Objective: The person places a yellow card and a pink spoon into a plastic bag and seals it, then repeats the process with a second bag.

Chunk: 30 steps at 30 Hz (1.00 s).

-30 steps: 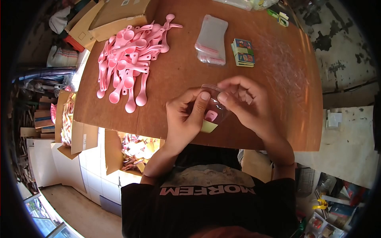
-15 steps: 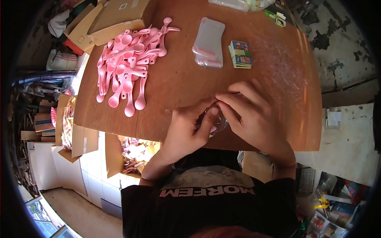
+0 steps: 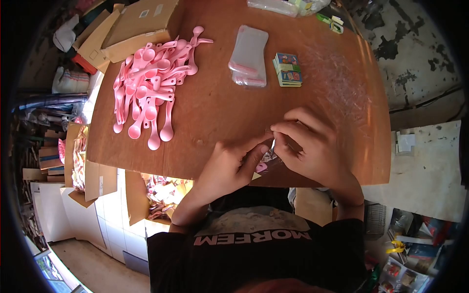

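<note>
My left hand [image 3: 232, 163] and my right hand [image 3: 310, 144] meet near the table's front edge, closed around a clear plastic bag [image 3: 268, 155]. My left thumb and fingers pinch the bag, while my right thumb and index finger pinch together at its upper edge. A pink piece [image 3: 261, 167] shows at the bag beneath my hands, mostly hidden, with a pale yellow corner beside it. Beyond my hands lie a stack of flat clear bags [image 3: 249, 53] and a banded stack of colourful printed cards [image 3: 288, 69]. To the left is a pile of pink plastic spoons [image 3: 151, 83].
Thin clear plastic strips [image 3: 339, 80] are scattered over the right of the wooden table [image 3: 205, 107]. A cardboard box [image 3: 141, 29] stands at the back left. Green scissors [image 3: 330, 23] lie at the far edge. An open carton of packets [image 3: 166, 193] sits below the front edge.
My right fingertips have moved slightly right, away from my left fingers, and more of the bag and pink piece shows. The whole view has shifted a little.
</note>
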### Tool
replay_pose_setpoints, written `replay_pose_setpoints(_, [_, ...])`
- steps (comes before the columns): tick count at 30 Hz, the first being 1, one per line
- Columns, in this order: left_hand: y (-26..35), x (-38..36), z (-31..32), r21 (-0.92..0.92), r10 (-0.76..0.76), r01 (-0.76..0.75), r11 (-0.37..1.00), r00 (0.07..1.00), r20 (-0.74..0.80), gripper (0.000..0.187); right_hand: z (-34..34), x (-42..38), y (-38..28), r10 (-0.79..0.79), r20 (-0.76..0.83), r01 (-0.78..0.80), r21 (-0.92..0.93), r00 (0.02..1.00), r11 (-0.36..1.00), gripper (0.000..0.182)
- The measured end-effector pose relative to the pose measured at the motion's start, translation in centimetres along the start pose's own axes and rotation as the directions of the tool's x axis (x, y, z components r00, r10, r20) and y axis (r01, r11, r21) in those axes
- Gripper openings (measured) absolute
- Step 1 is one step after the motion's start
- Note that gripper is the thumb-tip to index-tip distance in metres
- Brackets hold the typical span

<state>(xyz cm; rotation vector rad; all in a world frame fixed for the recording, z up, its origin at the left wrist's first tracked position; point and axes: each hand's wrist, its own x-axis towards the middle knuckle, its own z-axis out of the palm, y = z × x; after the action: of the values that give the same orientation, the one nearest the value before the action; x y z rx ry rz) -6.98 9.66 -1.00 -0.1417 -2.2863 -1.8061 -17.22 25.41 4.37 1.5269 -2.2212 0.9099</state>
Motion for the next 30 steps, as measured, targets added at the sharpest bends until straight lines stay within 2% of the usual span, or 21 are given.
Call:
replay_pose_setpoints(1, [0.1,0.1,0.1,-0.006,-0.035,0.034,0.999,0.999,-0.041,0.027,0.2,-0.1,-0.2,0.002,0.002,-0.002,0.002,1.000,1.000,0.020])
replay_pose_setpoints(4, [0.4,0.3,-0.1,0.007,-0.055,0.056,0.998,0.998,-0.039,0.027,0.3,-0.2,-0.6,0.063,-0.068,-0.063,-0.007,0.996,0.998,0.019])
replay_pose_setpoints(6, [-0.2,0.3,0.2,-0.010,-0.032,0.031,0.999,0.998,-0.054,0.027,-0.2,0.1,-0.9,-0.022,-0.019,0.021,-0.057,1.000,0.998,0.016])
replay_pose_setpoints(8, [-0.3,0.3,0.3,-0.023,-0.012,0.010,1.000,0.998,-0.069,0.027,0.5,-0.3,-0.7,-0.001,-0.011,0.001,-0.048,1.000,0.999,0.015])
replay_pose_setpoints(10, [-0.4,0.3,0.3,0.057,0.027,-0.024,0.998,0.998,-0.053,0.025,0.8,-0.6,-0.6,0.023,-0.004,-0.023,-0.040,1.000,0.999,0.015])
replay_pose_setpoints(14, [-0.1,0.4,0.2,0.106,0.010,-0.006,0.994,0.999,-0.038,0.028,1.0,-0.7,-0.4,-0.021,0.089,0.035,-0.158,0.996,0.987,0.013])
replay_pose_setpoints(16, [-1.1,0.4,0.0,0.339,0.155,-0.170,0.925,0.985,0.070,0.031,0.9,-0.7,-0.4,-0.040,0.123,0.066,-0.219,0.992,0.973,0.013])
replay_pose_setpoints(17, [-1.2,0.4,-0.3,0.339,0.155,-0.170,0.925,0.985,0.069,0.031,0.8,-0.7,-0.4,-0.028,0.167,0.063,-0.207,0.986,0.976,0.012])
replay_pose_setpoints(19, [-1.3,0.7,-0.8,0.445,0.118,-0.190,0.875,0.976,0.185,0.032,0.7,-0.4,-0.1,-0.025,0.207,0.067,-0.202,0.978,0.977,0.012])
replay_pose_setpoints(20, [-1.1,0.7,-0.9,0.444,0.122,-0.193,0.875,0.975,0.185,0.032,0.8,-0.6,0.0,0.029,0.124,-0.020,-0.079,0.992,0.997,0.011])
replay_pose_setpoints(21, [-0.9,0.7,-1.0,0.335,0.178,-0.211,0.918,0.976,0.126,0.029,0.9,-0.6,0.1,0.094,0.049,-0.096,0.052,0.994,0.994,0.012])
replay_pose_setpoints(22, [-0.7,0.7,-1.0,0.222,0.229,-0.237,0.946,0.972,0.059,0.026,0.3,-0.4,0.0,0.089,0.051,-0.092,0.048,0.995,0.995,0.012])
replay_pose_setpoints(23, [-0.5,0.7,-1.1,0.220,0.234,-0.241,0.945,0.971,0.055,0.026,-0.8,0.0,-0.2,0.110,0.001,-0.108,0.205,0.994,0.973,0.012])
replay_pose_setpoints(24, [-0.3,0.6,-1.1,0.075,0.272,-0.271,0.960,0.962,-0.008,0.025,-1.7,0.3,-0.2,0.140,-0.043,-0.115,0.359,0.989,0.926,0.013])
replay_pose_setpoints(25, [-0.2,0.5,-1.1,-0.070,0.298,-0.303,0.950,0.952,-0.073,0.023,-2.3,0.4,0.1,0.215,-0.119,-0.129,0.498,0.969,0.857,0.008])
replay_pose_setpoints(26, [-0.4,0.0,-0.8,-0.243,0.245,-0.279,0.929,0.956,-0.160,0.020,-2.9,0.4,0.6,0.303,-0.179,-0.128,0.628,0.936,0.768,0.005])
replay_pose_setpoints(27, [-0.7,-0.1,-0.8,-0.249,0.242,-0.276,0.928,0.957,-0.158,0.020,-4.1,0.9,1.4,0.294,-0.193,-0.056,0.744,0.936,0.666,0.003])
replay_pose_setpoints(28, [-1.1,-0.2,-1.0,-0.207,0.272,-0.328,0.922,0.927,-0.257,0.021,-5.6,1.5,2.9,0.288,-0.208,0.018,0.838,0.935,0.545,0.006])
replay_pose_setpoints(29, [-1.5,-0.3,-1.0,-0.159,0.304,-0.377,0.913,0.885,-0.354,0.023,-7.4,1.9,5.2,0.178,-0.173,0.079,0.896,0.969,0.438,0.008])
replay_pose_setpoints(30, [-2.0,-0.4,-0.8,-0.157,0.271,-0.356,0.921,0.877,-0.396,0.026,-9.2,2.3,7.9,0.061,-0.152,0.125,0.940,0.986,0.318,0.010])
